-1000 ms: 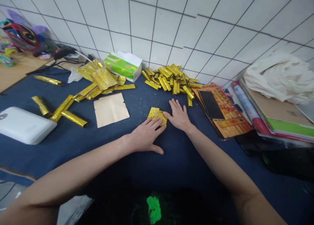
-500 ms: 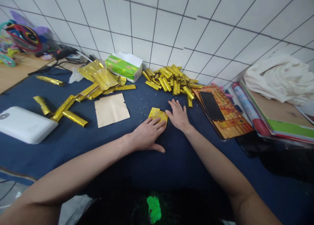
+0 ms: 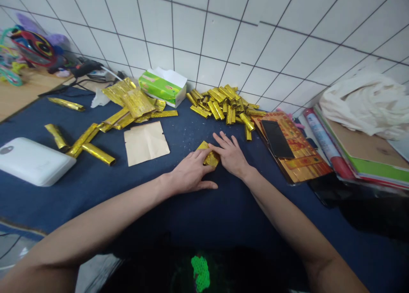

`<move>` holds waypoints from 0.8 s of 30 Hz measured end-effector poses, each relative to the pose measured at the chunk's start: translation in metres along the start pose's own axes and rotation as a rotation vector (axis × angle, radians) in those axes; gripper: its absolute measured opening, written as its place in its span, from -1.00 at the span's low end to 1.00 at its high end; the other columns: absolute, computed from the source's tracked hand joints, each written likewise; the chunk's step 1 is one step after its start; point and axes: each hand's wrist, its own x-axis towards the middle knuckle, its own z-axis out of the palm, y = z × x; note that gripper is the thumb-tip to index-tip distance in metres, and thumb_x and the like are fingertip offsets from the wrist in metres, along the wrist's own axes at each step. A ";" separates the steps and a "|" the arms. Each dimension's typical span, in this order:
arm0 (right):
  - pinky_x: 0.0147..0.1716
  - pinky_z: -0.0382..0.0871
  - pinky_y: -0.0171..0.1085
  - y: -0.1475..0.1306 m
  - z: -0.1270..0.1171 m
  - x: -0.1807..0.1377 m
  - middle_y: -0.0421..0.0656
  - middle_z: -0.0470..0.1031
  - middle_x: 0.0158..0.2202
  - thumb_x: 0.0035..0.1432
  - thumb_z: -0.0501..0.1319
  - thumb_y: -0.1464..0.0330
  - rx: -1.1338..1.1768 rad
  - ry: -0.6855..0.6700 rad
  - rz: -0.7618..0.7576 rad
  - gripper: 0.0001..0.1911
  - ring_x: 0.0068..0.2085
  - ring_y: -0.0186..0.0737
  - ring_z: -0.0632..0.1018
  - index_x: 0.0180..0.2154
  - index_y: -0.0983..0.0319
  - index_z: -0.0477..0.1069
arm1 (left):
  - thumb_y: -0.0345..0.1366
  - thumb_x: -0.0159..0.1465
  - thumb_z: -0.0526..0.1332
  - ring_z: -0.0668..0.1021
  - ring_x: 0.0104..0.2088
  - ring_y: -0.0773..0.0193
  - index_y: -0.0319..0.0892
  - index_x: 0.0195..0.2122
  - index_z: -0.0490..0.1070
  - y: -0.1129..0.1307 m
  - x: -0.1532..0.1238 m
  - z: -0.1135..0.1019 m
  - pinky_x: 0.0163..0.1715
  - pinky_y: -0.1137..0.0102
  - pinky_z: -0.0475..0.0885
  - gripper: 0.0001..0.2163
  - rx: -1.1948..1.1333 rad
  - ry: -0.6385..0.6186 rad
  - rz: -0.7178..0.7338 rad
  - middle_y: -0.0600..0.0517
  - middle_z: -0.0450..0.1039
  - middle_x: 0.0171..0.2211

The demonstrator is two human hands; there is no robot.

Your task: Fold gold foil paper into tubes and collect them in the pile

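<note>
A small piece of gold foil paper (image 3: 212, 159) lies on the dark blue cloth, partly covered by my fingers. My left hand (image 3: 189, 172) rests over its left side, fingers stretched out and thumb held apart. From the right, my right hand (image 3: 232, 157) reaches across with spread fingers, its thumb on the paper beside the left fingertips. A pile of folded gold paper strips (image 3: 220, 101) sits beyond my hands by the wall. To the left is a flat beige paper square (image 3: 146, 143).
Gold rolls (image 3: 98, 153) and crumpled gold packets (image 3: 137, 101) lie left, near a white device (image 3: 36, 162). A green tissue box (image 3: 162, 87) stands by the tiled wall. Right, a black phone (image 3: 277, 139) rests on an orange-gold packet (image 3: 306, 163), near stacked books (image 3: 373, 152).
My right hand has moved left, bringing its thumb over the gold paper. My left hand has shifted slightly, and its fingers cover a different part of the paper.
</note>
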 end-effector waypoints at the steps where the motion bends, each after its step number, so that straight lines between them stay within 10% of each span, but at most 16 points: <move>1: 0.11 -0.04 0.16 0.000 0.000 0.000 -0.10 0.07 0.24 0.16 -0.02 0.51 0.001 -0.001 0.002 -0.56 0.25 -0.02 0.03 0.04 0.11 0.30 | 0.13 0.14 0.03 0.12 0.18 -0.13 -0.21 -0.11 0.42 0.000 0.000 0.001 0.09 0.06 0.13 -0.47 -0.008 0.005 -0.006 -0.25 -0.01 0.19; 12: 0.11 -0.03 0.14 -0.001 -0.002 0.001 -0.05 0.09 0.23 0.14 0.00 0.52 0.027 -0.019 0.022 -0.55 0.25 -0.04 0.04 0.05 0.13 0.30 | 0.23 0.09 -0.04 0.06 0.21 -0.16 -0.28 0.21 0.02 0.002 -0.003 0.010 0.12 0.05 0.04 -0.20 0.112 -0.094 -0.021 -0.34 0.01 0.20; 24: 0.12 -0.05 0.12 -0.001 0.000 0.001 -0.10 0.07 0.24 0.15 -0.04 0.51 0.026 -0.039 0.044 -0.54 0.26 -0.09 0.02 0.06 0.10 0.28 | 0.24 0.12 -0.11 0.04 0.23 -0.06 -0.34 0.20 0.01 0.006 -0.004 0.012 0.16 0.11 -0.06 -0.19 0.185 -0.100 -0.001 -0.25 0.01 0.22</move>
